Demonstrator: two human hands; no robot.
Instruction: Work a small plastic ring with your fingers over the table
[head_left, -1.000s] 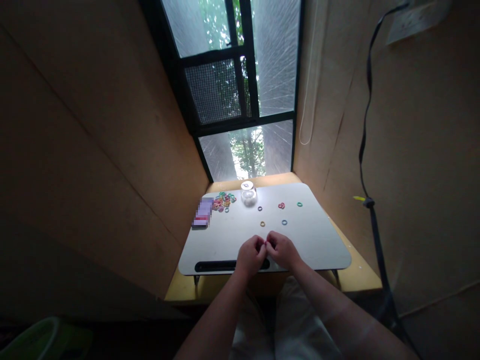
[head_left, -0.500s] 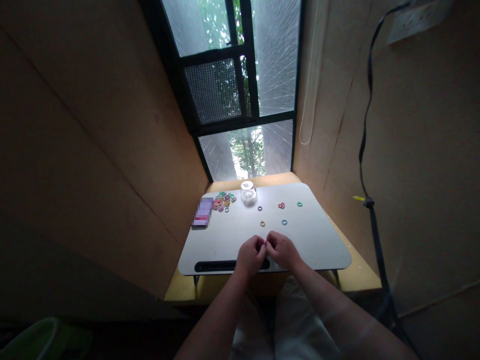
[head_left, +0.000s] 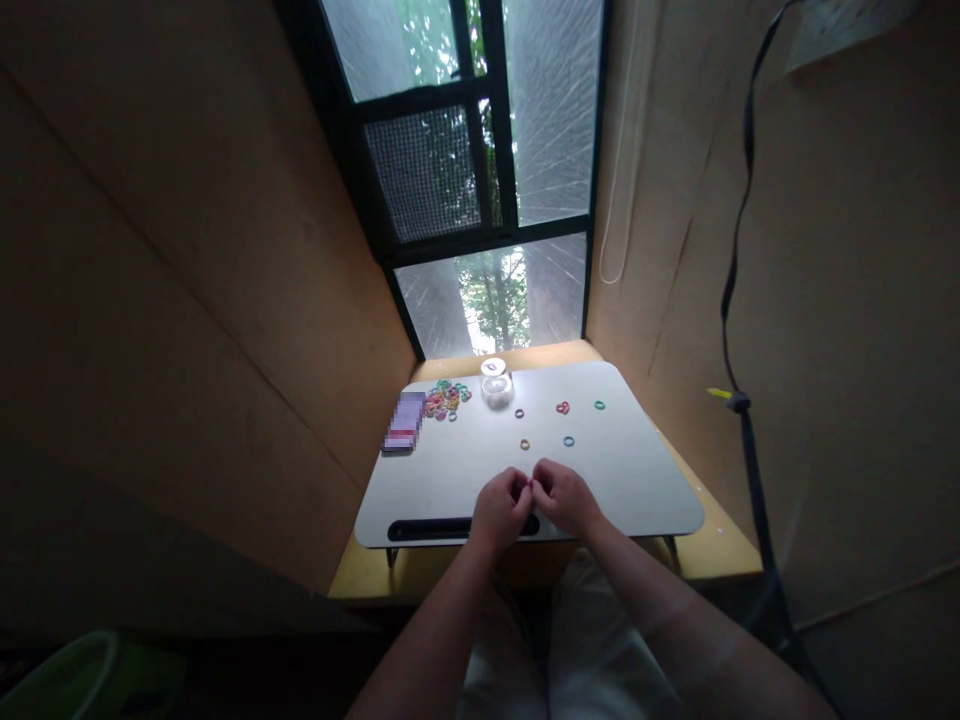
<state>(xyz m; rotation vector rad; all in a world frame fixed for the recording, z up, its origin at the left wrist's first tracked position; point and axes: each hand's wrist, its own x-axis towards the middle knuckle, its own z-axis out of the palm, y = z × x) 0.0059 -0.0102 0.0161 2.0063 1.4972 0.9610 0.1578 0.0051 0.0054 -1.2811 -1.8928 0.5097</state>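
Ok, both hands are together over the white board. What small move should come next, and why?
I'd probably tilt the small pink item slightly toward the window: only a speck of it shows between the fingertips of the left hand and the right hand, and the fingers hide its shape.

The white bench (head_left: 630,480) has rounded corners and carries a clear container (head_left: 497,392). Left of the container lies a heap of coloured rings (head_left: 444,401); farther left, a phone (head_left: 403,422), its screen blurred. To the container's right sit a dark ring (head_left: 519,417), close by, then clumped red rings (head_left: 562,408), then a green ring (head_left: 599,408). In front of the container lie a tan ring (head_left: 525,448) and, farther right, a blue ring (head_left: 568,445).
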